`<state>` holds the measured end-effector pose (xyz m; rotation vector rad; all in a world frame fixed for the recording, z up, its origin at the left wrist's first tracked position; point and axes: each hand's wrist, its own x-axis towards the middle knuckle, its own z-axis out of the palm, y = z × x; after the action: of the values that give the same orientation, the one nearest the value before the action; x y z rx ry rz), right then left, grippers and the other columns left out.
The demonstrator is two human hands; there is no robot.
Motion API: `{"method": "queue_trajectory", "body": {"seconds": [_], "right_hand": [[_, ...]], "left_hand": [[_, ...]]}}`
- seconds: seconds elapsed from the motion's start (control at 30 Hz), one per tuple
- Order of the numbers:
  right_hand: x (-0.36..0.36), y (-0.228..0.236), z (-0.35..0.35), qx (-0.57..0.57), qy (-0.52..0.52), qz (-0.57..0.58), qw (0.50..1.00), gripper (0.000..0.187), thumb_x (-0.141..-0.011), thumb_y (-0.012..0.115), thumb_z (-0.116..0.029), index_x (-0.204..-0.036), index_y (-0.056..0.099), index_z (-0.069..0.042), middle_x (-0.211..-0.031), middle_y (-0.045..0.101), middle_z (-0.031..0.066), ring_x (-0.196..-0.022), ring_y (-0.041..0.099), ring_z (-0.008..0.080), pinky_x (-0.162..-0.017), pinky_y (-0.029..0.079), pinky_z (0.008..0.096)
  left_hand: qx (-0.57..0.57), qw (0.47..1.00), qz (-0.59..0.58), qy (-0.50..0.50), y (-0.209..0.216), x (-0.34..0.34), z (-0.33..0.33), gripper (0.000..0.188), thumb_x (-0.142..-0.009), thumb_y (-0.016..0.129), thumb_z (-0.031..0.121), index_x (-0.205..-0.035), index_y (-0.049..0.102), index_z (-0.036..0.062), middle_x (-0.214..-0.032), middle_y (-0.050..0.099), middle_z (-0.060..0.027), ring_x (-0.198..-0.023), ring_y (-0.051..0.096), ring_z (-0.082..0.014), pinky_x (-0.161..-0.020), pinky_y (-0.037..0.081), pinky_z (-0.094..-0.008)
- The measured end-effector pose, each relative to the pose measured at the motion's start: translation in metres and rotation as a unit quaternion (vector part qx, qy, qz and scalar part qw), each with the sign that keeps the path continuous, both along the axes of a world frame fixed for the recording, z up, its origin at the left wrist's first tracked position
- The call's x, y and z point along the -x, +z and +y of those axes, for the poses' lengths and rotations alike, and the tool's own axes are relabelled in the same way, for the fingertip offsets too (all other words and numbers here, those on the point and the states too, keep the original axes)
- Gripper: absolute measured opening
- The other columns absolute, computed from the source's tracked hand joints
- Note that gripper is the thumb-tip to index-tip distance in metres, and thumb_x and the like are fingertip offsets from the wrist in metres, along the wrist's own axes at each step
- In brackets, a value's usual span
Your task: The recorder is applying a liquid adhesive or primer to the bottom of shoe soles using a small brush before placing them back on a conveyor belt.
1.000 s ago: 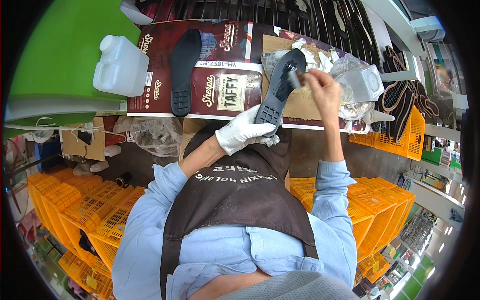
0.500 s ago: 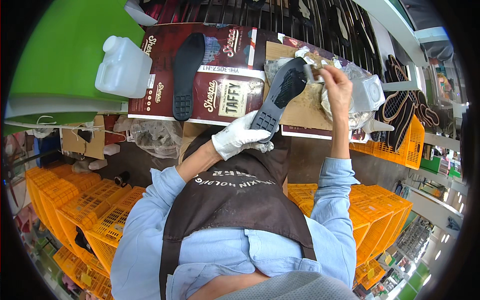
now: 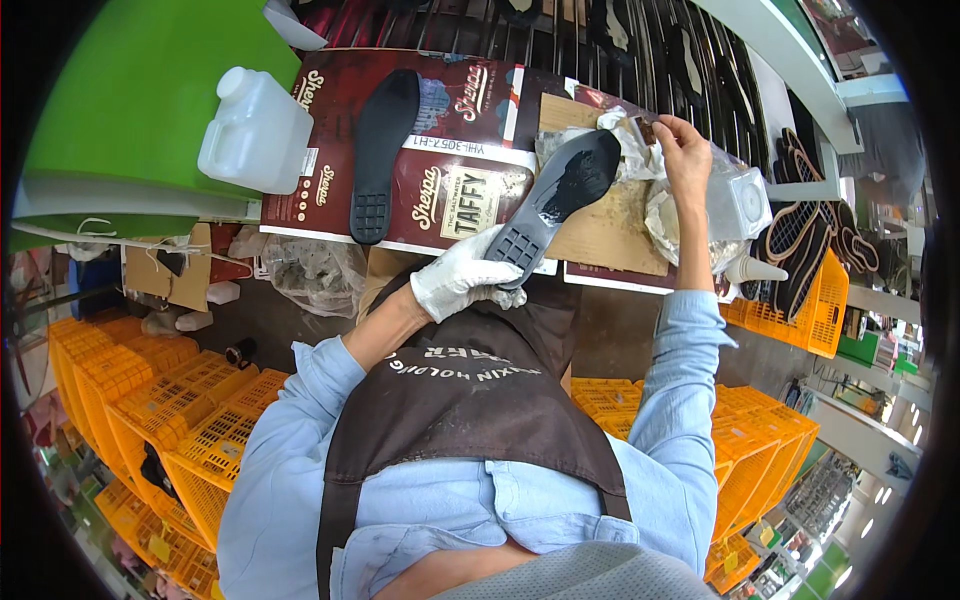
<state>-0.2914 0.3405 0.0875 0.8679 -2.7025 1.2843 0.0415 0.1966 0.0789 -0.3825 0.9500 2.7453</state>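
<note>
"What is the left hand holding?"

"Inside its white glove, it is clamping the gridded heel of a black shoe sole, which is slanting above flat brown cardboard. A glossy, wet-looking coat is shining on the rounded forefoot."

"And the right hand?"

"Bare, it is hovering beside crumpled white paper. Thumb and fingertips are sitting close together; I can't tell whether they are pinching anything."

"Anything to the left?"

"A duller second sole is lying on printed maroon card, and a boxy, translucent plastic jug is sitting beyond it."
</note>
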Motion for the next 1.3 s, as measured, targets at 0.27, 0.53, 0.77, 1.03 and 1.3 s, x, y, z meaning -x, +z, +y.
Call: {"method": "queue_trajectory", "body": {"seconds": [0.27, 0.53, 0.77, 1.03, 1.3], "right_hand": [[0.007, 0.003, -0.021, 0.029, 0.068, -0.056, 0.996, 0.020, -0.086, 0.067, -0.010, -0.102, 0.068, 0.002, -0.087, 0.069, 0.0036, -0.074, 0.059, 0.0074, -0.065, 0.048, 0.0223], [-0.010, 0.015, -0.046, 0.031, 0.139, -0.076, 0.987, 0.020, -0.086, 0.066, -0.012, -0.102, 0.069, 0.000, -0.083, 0.067, 0.0010, -0.066, 0.054, 0.0052, -0.059, 0.045, 0.0205], [-0.043, 0.030, -0.059, -0.039, 0.279, -0.110, 0.953, 0.018, -0.084, 0.066, -0.009, -0.099, 0.069, 0.002, -0.081, 0.068, 0.0038, -0.069, 0.060, 0.0088, -0.064, 0.050, 0.0238], [-0.068, 0.037, -0.062, -0.071, 0.345, -0.132, 0.926, 0.019, -0.082, 0.066, -0.008, -0.098, 0.069, 0.003, -0.081, 0.069, 0.0060, -0.071, 0.063, 0.0095, -0.065, 0.050, 0.0243], [-0.094, 0.048, -0.063, -0.064, 0.356, -0.089, 0.928, 0.018, -0.082, 0.067, -0.009, -0.097, 0.069, 0.000, -0.082, 0.070, 0.0073, -0.073, 0.063, 0.0109, -0.066, 0.050, 0.0263]], "left_hand": [[-0.014, 1.000, 0.002, 0.026, 0.004, 0.001, -0.003, 0.052, -0.084, 0.061, 0.005, -0.130, 0.039, -0.0011, -0.103, 0.058, -0.0100, -0.077, 0.064, -0.0166, -0.066, 0.056, -0.0282], [-0.024, 1.000, 0.006, 0.017, 0.000, -0.001, -0.003, 0.067, -0.085, 0.062, 0.006, -0.142, 0.028, 0.0012, -0.118, 0.057, -0.0140, -0.077, 0.062, -0.0154, -0.067, 0.055, -0.0280], [-0.032, 0.999, 0.008, 0.026, 0.008, 0.001, -0.003, 0.067, -0.084, 0.062, 0.007, -0.142, 0.029, 0.0019, -0.118, 0.057, -0.0126, -0.077, 0.062, -0.0143, -0.066, 0.056, -0.0280], [-0.041, 0.998, 0.017, 0.036, 0.012, 0.001, -0.002, 0.056, -0.085, 0.062, 0.006, -0.134, 0.036, 0.0002, -0.111, 0.058, -0.0120, -0.077, 0.064, -0.0156, -0.065, 0.057, -0.0280], [-0.050, 0.997, 0.026, 0.051, 0.012, 0.001, -0.001, 0.049, -0.088, 0.059, 0.006, -0.132, 0.038, 0.0004, -0.106, 0.059, -0.0095, -0.081, 0.063, -0.0149, -0.067, 0.058, -0.0292]]}}
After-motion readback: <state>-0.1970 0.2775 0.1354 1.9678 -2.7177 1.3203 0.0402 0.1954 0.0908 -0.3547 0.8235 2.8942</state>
